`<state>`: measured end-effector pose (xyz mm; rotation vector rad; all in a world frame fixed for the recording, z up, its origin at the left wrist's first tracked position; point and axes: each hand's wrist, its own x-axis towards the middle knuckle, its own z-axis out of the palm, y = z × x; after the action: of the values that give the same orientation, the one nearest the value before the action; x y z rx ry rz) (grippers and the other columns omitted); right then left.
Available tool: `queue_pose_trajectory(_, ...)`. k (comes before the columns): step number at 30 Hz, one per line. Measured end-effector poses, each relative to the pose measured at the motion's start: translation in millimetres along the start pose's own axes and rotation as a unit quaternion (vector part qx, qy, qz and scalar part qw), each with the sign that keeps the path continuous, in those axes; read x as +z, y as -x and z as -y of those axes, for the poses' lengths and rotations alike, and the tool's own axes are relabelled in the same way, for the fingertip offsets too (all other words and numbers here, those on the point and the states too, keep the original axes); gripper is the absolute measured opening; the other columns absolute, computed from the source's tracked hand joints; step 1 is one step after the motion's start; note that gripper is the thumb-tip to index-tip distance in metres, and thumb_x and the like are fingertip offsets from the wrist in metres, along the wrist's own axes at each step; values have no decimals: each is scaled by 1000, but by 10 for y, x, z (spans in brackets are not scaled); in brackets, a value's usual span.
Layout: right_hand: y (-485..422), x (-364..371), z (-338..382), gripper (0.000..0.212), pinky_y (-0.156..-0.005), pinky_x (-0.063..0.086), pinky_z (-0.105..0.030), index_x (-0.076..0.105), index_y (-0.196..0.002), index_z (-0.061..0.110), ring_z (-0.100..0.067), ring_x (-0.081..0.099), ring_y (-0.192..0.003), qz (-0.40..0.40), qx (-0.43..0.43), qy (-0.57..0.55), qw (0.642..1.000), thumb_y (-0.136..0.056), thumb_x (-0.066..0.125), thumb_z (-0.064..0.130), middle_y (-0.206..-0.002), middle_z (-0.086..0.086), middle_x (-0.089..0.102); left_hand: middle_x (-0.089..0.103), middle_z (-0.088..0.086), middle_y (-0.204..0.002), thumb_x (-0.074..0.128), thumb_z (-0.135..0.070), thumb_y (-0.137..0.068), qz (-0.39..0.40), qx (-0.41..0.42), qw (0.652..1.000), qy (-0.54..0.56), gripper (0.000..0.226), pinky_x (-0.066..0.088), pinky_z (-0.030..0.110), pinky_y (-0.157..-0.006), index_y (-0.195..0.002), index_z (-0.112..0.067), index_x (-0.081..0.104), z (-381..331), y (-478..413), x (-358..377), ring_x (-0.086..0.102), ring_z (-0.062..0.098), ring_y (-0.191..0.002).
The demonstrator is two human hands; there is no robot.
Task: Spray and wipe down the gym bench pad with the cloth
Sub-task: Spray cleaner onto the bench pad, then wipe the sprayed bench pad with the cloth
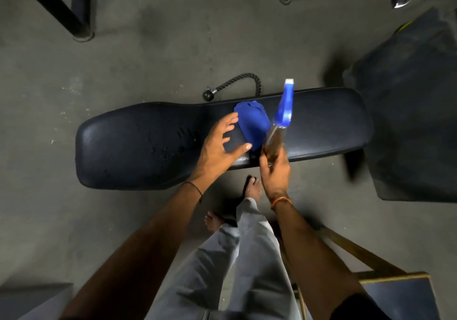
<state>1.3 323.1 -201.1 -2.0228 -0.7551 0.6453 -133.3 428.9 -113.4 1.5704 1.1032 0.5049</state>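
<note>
The black gym bench pad (138, 141) lies across the middle of the view, with wet droplets on its left part. A blue cloth (252, 121) lies crumpled on the pad near its centre. My left hand (220, 144) hovers over the pad with fingers spread, its fingertips at the cloth's left edge. My right hand (274, 168) grips the lower body of a clear spray bottle (277, 134) with a blue trigger head, held tilted with the nozzle pointing away from me, just right of the cloth.
A black rope cable attachment (237, 82) lies on the concrete floor behind the pad. A second dark padded bench (410, 112) stands at the right. Black machine frames (74, 10) occupy the top corners. My bare feet (252, 188) stand in front of the bench.
</note>
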Motion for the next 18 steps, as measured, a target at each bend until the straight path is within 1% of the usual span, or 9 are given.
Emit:
queue_pose_trajectory(2, -108, -55, 7, 63, -100, 50, -41, 52, -142, 5, -32, 63, -120, -8, 14, 16, 1000, -92, 53, 44, -134, -16, 63, 53, -5, -148, 83, -11, -80, -2, -21, 1000, -11, 80, 49, 39, -109, -149, -22, 44, 109, -13, 3, 52, 13, -133)
queue_pose_trajectory(4, -203, -88, 4, 61, -103, 50, -45, 51, -144, 8, -31, 61, -123, -18, 16, 26, 999, -92, 56, 39, -137, -14, 63, 53, -6, -147, 83, -14, -81, 0, -34, 999, -20, 78, 49, 41, -110, -148, -24, 45, 176, -34, 24, 52, 13, -133)
queue_pose_trajectory(5, -242, -92, 2, 60, -105, 49, -44, 50, -147, 10, -30, 60, -125, -27, 7, 33, 999, -92, 59, 33, -140, -13, 62, 53, -7, -147, 83, -15, -81, 2, -37, 999, -23, 76, 48, 41, -110, -148, -25, 46, 198, -50, 36, 52, 12, -134)
queue_pose_trajectory(7, -322, -118, 17, 60, -110, 45, -38, 47, -152, 15, -27, 55, -130, -57, -13, 44, 997, -95, 64, 20, -143, -11, 59, 53, -7, -147, 82, -15, -82, 6, -38, 999, -27, 74, 48, 38, -109, -147, -25, 47, 223, -89, 62, 51, 12, -133)
queue_pose_trajectory(10, -497, -140, 0, 57, -113, 40, -33, 48, -152, 17, -24, 52, -134, -71, -33, 40, 996, -97, 65, 15, -146, -9, 58, 54, -7, -146, 81, -13, -83, 6, -36, 999, -28, 72, 47, 33, -107, -145, -26, 49, 242, -169, 111, 52, 11, -132)
queue_pose_trajectory(12, -611, -147, -23, 53, -113, 41, -35, 51, -149, 14, -25, 54, -132, -74, -30, 19, 997, -97, 66, 15, -145, -9, 60, 54, -5, -146, 80, -11, -83, 4, -33, 999, -31, 69, 46, 30, -105, -144, -24, 49, 271, -228, 137, 52, 12, -131)
queue_pose_trajectory(15, -780, -146, -54, 52, -112, 44, -37, 54, -145, 9, -27, 58, -129, -88, -4, -6, 996, -97, 67, 21, -141, -12, 62, 53, -2, -146, 79, -11, -85, 8, -30, 998, -51, 67, 45, 25, -102, -144, -22, 50, 347, -322, 163, 51, 11, -130)
queue_pose_trajectory(18, -952, -118, -160, 52, -109, 49, -42, 56, -143, 13, -23, 62, -126, -85, 18, -25, 996, -96, 67, 31, -138, -8, 64, 53, 0, -146, 78, -11, -85, 8, -33, 996, -85, 65, 46, 29, -104, -144, -18, 51, 439, -414, 219, 51, 13, -130)
